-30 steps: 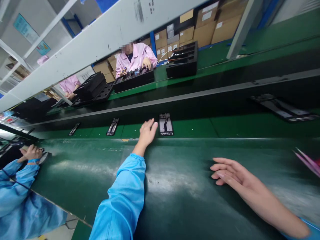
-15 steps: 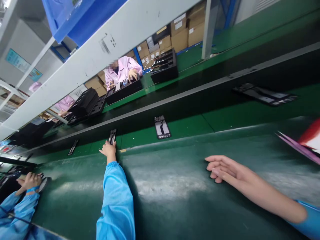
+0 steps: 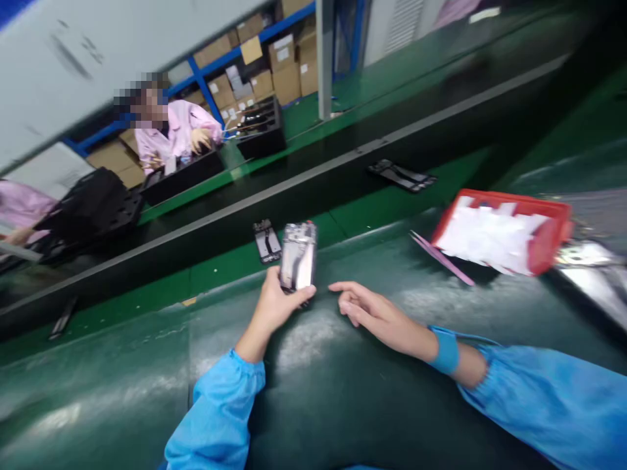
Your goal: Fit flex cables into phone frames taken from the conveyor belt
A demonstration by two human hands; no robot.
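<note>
My left hand (image 3: 275, 305) is closed round the lower end of a silvery phone frame (image 3: 298, 256), holding it up above the dark green mat (image 3: 343, 391). My right hand (image 3: 373, 309) hovers just to its right, fingers loosely stretched toward the frame, holding nothing. Both arms wear blue sleeves, and a blue band circles my right wrist. Another phone frame (image 3: 266, 240) lies flat on the green belt just behind my left hand. A further dark part (image 3: 402, 175) lies on the belt to the right.
A red tray (image 3: 548, 228) with white sheets stands at the right, pink strips (image 3: 441, 256) beside it. Across the belt a person in a pink coat (image 3: 174, 134) works at black trays (image 3: 181, 173). More black trays (image 3: 262, 134), cardboard boxes (image 3: 287, 65) and a grey post (image 3: 324, 59) stand behind.
My left hand took a phone frame from the belt and drew it back toward me. My right hand moved left toward it. The view swung right, showing the red tray.
</note>
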